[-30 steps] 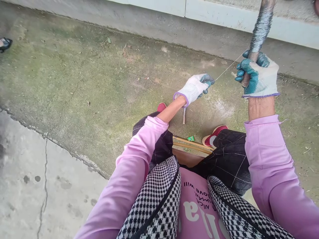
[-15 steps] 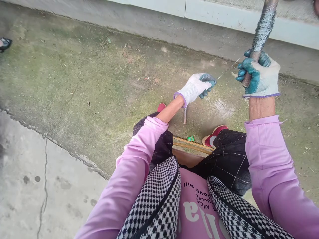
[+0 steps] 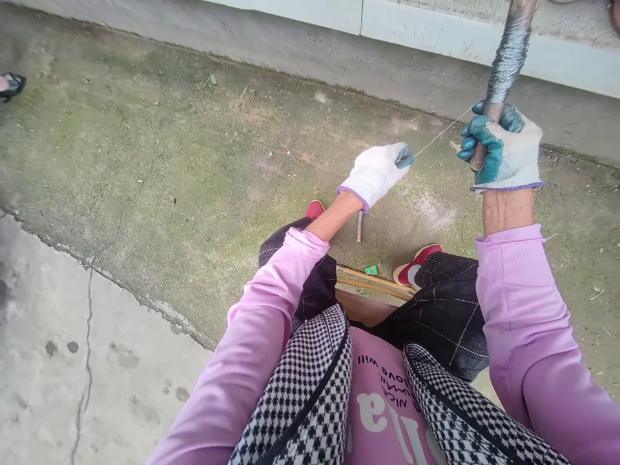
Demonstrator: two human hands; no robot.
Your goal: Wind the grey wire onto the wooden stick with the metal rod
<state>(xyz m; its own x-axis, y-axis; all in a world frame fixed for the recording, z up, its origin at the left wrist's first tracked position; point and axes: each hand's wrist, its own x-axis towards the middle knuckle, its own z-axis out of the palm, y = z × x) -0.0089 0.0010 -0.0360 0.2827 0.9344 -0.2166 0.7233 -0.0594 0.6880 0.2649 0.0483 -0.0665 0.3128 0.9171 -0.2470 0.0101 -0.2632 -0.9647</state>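
My right hand (image 3: 506,148), in a white glove with green-coated fingers, is closed round the lower end of a wooden stick (image 3: 479,155). Above the fist, silvery thin wire (image 3: 508,61) is wound in many turns around that stick. One taut strand (image 3: 440,134) runs from near the right thumb down to my left hand (image 3: 380,169). In a matching glove, the left hand is closed, pinching the strand at its fingertips. Its palm side is turned away from view.
A short rod (image 3: 359,227) shows below my left wrist. Between my legs are wooden bars (image 3: 372,284) and a small green wrapper (image 3: 371,270). A concrete ledge (image 3: 310,16) runs along the top. Another person's shoe (image 3: 12,85) stands at the far left.
My left hand has turned over, its back now more upward and its fingers less visible, and has shifted slightly left. The right hand and stick have tilted or moved a little left.
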